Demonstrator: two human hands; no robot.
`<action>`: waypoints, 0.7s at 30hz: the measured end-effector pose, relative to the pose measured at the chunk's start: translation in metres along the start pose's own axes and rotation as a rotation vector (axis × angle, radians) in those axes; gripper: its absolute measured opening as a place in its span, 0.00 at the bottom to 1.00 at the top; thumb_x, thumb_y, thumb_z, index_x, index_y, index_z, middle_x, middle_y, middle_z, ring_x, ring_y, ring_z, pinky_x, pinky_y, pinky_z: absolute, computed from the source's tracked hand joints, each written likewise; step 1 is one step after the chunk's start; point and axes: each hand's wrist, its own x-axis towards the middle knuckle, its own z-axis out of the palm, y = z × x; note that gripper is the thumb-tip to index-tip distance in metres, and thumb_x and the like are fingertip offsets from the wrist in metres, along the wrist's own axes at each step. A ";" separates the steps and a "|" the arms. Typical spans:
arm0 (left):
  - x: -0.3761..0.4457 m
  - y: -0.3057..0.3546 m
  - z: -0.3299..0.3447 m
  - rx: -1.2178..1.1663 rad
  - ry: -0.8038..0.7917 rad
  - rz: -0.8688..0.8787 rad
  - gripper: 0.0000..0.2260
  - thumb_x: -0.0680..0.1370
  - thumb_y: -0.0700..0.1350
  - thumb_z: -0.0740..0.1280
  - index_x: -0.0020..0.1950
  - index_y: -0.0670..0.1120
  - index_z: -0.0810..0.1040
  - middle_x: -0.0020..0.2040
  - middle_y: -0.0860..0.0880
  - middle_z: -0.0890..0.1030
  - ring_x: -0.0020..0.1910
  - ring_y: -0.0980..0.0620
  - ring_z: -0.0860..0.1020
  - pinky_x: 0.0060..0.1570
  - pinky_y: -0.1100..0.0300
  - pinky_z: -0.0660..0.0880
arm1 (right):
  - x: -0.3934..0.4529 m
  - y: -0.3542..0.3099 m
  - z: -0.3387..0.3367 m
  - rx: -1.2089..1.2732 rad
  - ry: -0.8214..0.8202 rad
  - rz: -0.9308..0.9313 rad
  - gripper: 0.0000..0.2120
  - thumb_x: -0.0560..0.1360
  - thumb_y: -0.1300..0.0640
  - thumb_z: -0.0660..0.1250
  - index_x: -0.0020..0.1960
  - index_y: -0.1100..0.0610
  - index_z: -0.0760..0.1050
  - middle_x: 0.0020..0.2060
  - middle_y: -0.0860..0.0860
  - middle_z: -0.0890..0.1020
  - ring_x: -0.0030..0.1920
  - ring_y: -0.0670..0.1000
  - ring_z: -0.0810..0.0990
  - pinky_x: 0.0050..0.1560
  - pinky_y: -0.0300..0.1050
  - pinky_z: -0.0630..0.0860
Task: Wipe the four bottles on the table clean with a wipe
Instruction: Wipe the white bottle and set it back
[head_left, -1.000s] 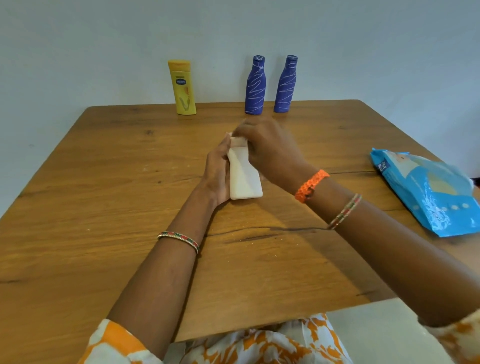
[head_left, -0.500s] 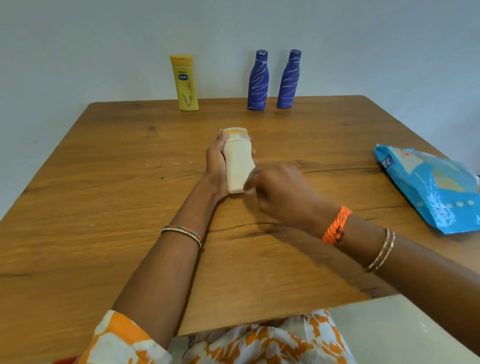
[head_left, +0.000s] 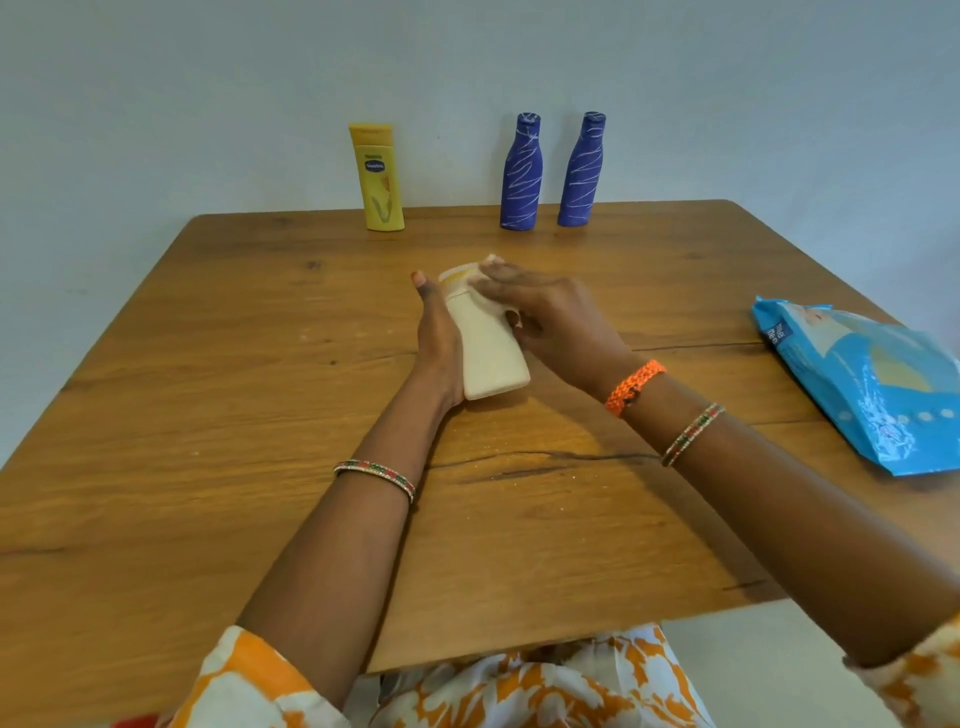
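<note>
Your left hand grips the cream bottle at frame center, thumb up along its left edge, palm against its side. The bottle tilts, cap end toward the upper left, base toward you and just above the counter; can't tell if the base touches the wood.

Your right hand lies over the bottle's upper part, fingers stretched fairly flat across the cap and shoulder. A bit of white wipe shows at the fingertips and another bit near the thumb, so the wipe sits pressed between that hand and the bottle. Most of the wipe is hidden under the hand.

So the bottle sits between both hands: left hand on its left side, right hand on top and to its right.

Upper center of frame, along the counter's far edge by the wall: yellow lotion bottle upright on the left, then two blue bottles, left one and right one, upright and just beside each other. All three are well apart from your hands.

Right edge of frame: blue wipes pack lying flat on the counter, apart from the right hand.

Bangle on the left wrist; orange band and bangles on the right.
</note>
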 end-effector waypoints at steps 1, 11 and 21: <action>0.001 0.000 -0.001 -0.007 0.003 -0.005 0.33 0.77 0.69 0.45 0.55 0.45 0.76 0.44 0.41 0.81 0.41 0.42 0.80 0.47 0.48 0.77 | -0.004 0.002 0.001 0.095 0.035 0.086 0.26 0.70 0.70 0.68 0.66 0.58 0.72 0.63 0.56 0.77 0.63 0.51 0.75 0.61 0.45 0.74; -0.002 0.001 -0.001 -0.033 -0.137 0.056 0.30 0.78 0.68 0.47 0.47 0.46 0.78 0.38 0.44 0.81 0.37 0.46 0.80 0.41 0.54 0.75 | -0.003 -0.022 0.006 0.404 0.166 0.340 0.21 0.74 0.71 0.60 0.64 0.59 0.74 0.55 0.55 0.81 0.52 0.44 0.79 0.46 0.27 0.73; 0.005 0.008 -0.008 -0.367 -0.065 0.003 0.35 0.77 0.68 0.48 0.45 0.40 0.80 0.39 0.44 0.83 0.37 0.49 0.81 0.41 0.58 0.79 | -0.024 -0.035 0.012 0.943 0.162 0.516 0.20 0.74 0.76 0.58 0.61 0.63 0.76 0.54 0.55 0.82 0.56 0.48 0.80 0.53 0.45 0.79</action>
